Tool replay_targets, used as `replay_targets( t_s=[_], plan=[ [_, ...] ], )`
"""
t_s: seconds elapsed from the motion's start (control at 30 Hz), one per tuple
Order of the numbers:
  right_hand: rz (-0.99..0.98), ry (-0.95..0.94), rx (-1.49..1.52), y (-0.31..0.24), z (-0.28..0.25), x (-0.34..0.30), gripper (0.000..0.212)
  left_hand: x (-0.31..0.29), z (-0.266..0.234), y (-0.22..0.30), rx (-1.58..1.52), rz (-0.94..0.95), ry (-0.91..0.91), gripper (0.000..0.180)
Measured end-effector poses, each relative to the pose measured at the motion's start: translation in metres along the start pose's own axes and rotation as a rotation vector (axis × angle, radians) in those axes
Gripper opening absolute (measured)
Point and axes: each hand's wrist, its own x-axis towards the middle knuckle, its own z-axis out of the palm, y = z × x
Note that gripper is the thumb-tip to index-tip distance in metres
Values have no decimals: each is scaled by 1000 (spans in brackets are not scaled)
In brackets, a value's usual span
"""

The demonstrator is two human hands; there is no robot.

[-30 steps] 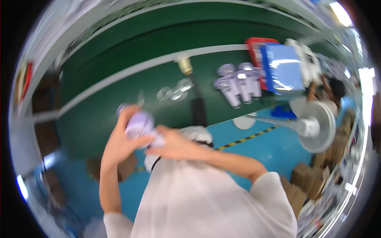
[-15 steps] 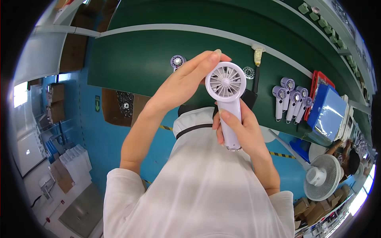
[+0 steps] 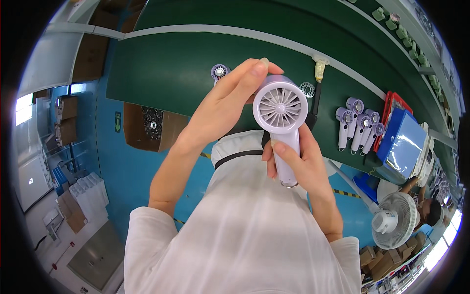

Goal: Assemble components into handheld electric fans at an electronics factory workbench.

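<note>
I hold a small lilac hand-held fan [image 3: 280, 105] upright in front of me, its round white grille facing the camera. My left hand [image 3: 223, 105] cups the fan's head from the left, fingertips on its top rim. My right hand [image 3: 298, 166] is wrapped around the handle, thumb on its front. Both hands are above the near edge of the green table [image 3: 171, 68].
Several finished lilac fans [image 3: 357, 122] lie in a row on the table's right, beside a red tray [image 3: 391, 100] and a blue box [image 3: 404, 142]. A loose fan part [image 3: 220, 72], a grille [image 3: 307, 89] and a hanging tool [image 3: 319, 68] are behind my hands. A white standing fan [image 3: 394, 220] and another person [image 3: 426, 206] are at right.
A second ago my hands were low and blurred over the fan; since then the fan has come up with its grille turned to the camera. It has barely moved in the last half second.
</note>
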Motion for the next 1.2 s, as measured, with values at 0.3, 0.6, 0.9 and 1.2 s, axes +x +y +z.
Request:
replay_targets(
  t_s=[0.3,0.6,0.9,1.2],
  plan=[
    [-40,27,14,3,-1,2,27,-2,7,-5,2,-57,51,48],
    [-177,214,-688,5,11,0,51,-1,2,-42,-520,207,-233,74],
    [359,-548,309,4,-14,-5,44,15,-3,-58,-928,392,-732,77],
    [-132,-376,-43,-14,14,-13,44,-60,-34,21,668,845,154,88]
  ],
)
